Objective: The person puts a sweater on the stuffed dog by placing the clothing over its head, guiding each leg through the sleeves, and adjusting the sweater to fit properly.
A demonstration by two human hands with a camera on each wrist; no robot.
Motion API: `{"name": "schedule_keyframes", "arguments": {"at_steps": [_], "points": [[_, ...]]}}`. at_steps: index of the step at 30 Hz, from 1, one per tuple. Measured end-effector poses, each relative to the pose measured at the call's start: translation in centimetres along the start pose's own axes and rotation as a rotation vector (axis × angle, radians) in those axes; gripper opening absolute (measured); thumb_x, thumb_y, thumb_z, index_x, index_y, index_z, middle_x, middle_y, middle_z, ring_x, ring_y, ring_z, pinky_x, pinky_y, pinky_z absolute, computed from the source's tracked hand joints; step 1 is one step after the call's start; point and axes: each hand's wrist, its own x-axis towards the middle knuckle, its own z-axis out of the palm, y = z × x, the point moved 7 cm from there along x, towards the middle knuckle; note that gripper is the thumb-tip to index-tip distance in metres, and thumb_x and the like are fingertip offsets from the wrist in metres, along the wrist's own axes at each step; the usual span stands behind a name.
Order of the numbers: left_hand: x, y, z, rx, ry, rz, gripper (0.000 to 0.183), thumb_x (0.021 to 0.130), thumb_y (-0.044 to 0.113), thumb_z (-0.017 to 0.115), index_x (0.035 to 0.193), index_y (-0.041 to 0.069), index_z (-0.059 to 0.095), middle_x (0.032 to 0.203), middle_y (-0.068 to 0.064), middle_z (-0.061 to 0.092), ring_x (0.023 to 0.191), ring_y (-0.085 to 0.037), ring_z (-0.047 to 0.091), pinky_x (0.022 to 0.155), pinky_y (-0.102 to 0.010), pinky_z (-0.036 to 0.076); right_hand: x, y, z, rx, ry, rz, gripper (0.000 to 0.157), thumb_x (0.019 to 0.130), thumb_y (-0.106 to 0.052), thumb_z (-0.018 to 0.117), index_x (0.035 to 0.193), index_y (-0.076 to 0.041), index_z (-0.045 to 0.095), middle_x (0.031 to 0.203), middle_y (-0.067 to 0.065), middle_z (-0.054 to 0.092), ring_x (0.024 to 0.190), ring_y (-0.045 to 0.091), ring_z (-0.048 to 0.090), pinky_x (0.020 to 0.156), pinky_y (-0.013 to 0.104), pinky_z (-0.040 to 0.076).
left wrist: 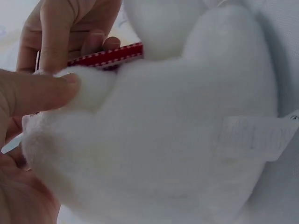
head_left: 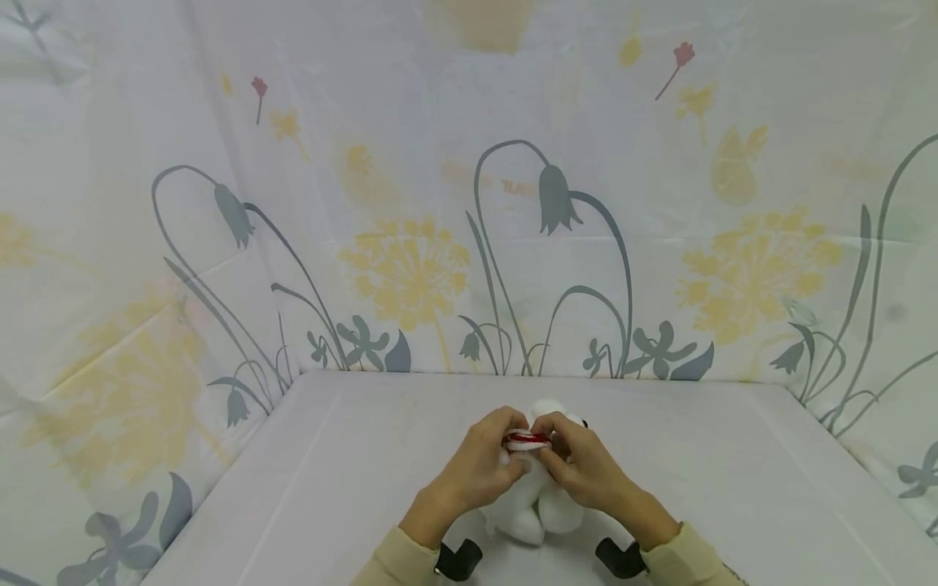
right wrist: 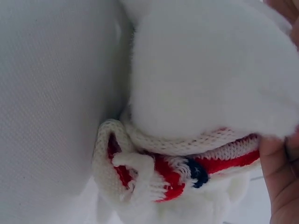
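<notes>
1. A white plush toy is placed on the white table, about midway between the left and right edges and well apart from the two far corners; the near edge is not shown.
2. By the left hand, with fingers bent, one end of a knitted garment is pinched above the toy.
3. By the right hand, the other end is pinched in the same way; the two hands are held near each other.
4. The garment is knitted in white and red, with a dark blue patch, and is laid against the plush; whether it is passed all around the toy cannot be told.
5. In the left wrist view, a red strip with white stitch-like marks is seen beside the plush, and a white label is attached to the toy.
6. Beside the beige cuffs, two black objects are seen.
7. Beyond the far edge, a white sheet is printed with grey and yellow flowers.
</notes>
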Motion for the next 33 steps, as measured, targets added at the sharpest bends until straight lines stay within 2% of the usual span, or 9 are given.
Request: {"name": "schedule_keyframes", "arguments": {"at_steps": [3, 7, 14, 22, 28, 33], "points": [[-0.08, -0.16, 0.11, -0.002, -0.033, 0.022, 0.048, 0.069, -0.005, 0.079, 0.107, 0.005, 0.051, 0.101, -0.002, 0.056, 0.091, -0.011, 0.052, 0.08, -0.023, 0.046, -0.3, 0.87, -0.05, -0.009, -0.024, 0.018, 0.031, 0.085, 0.009, 0.064, 0.11, -0.007, 0.054, 0.076, -0.004, 0.055, 0.051, -0.002, 0.044, 0.042, 0.016, 0.039], [-0.24, -0.3, 0.3, 0.012, -0.029, 0.039, 0.041, 0.072, -0.005, 0.078, 0.103, 0.005, 0.051, 0.098, -0.002, 0.055, 0.089, -0.01, 0.053, 0.078, -0.021, 0.046, -0.48, 1.17, -0.1, 0.002, -0.058, 0.035, 0.034, 0.084, 0.002, 0.069, 0.111, -0.012, 0.055, 0.081, -0.007, 0.055, 0.055, 0.001, 0.046, 0.045, 0.019, 0.041], [-0.36, -0.12, 0.68, 0.039, -0.017, 0.057, 0.034, 0.073, -0.009, 0.073, 0.095, 0.008, 0.053, 0.091, 0.002, 0.055, 0.082, -0.007, 0.051, 0.073, -0.016, 0.044, -0.39, 0.84, 0.37, 0.059, -0.059, -0.004, 0.028, 0.084, 0.007, 0.067, 0.102, -0.009, 0.055, 0.084, 0.0, 0.057, 0.058, 0.001, 0.043, 0.046, 0.019, 0.04], [-0.25, 0.05, 0.39, 0.005, 0.079, 0.09, 0.033, 0.07, -0.012, 0.073, 0.087, 0.008, 0.054, 0.087, 0.001, 0.06, 0.08, -0.008, 0.056, 0.072, -0.016, 0.046, -0.28, 0.38, 0.13, -0.001, 0.017, -0.045, 0.031, 0.08, 0.011, 0.067, 0.097, -0.012, 0.056, 0.081, -0.003, 0.055, 0.059, 0.0, 0.04, 0.048, 0.015, 0.036], [-0.18, -0.16, 0.38, -0.031, 0.117, 0.043, 0.03, 0.07, -0.014, 0.071, 0.081, 0.008, 0.054, 0.083, -0.001, 0.061, 0.075, -0.01, 0.057, 0.067, -0.015, 0.046, -0.36, 0.71, 0.58, -0.024, 0.013, -0.018, 0.037, 0.075, 0.019, 0.065, 0.095, -0.009, 0.054, 0.084, -0.001, 0.057, 0.062, 0.001, 0.045, 0.048, 0.017, 0.04], [-0.32, -0.4, 0.22, -0.009, 0.152, 0.028, 0.032, 0.069, -0.012, 0.075, 0.079, 0.009, 0.053, 0.082, 0.001, 0.059, 0.076, -0.01, 0.056, 0.069, -0.018, 0.046, -0.41, 0.78, 0.32, -0.068, 0.046, -0.036, 0.035, 0.075, 0.018, 0.065, 0.094, -0.009, 0.056, 0.079, -0.002, 0.055, 0.058, 0.001, 0.039, 0.047, 0.015, 0.035]]}}
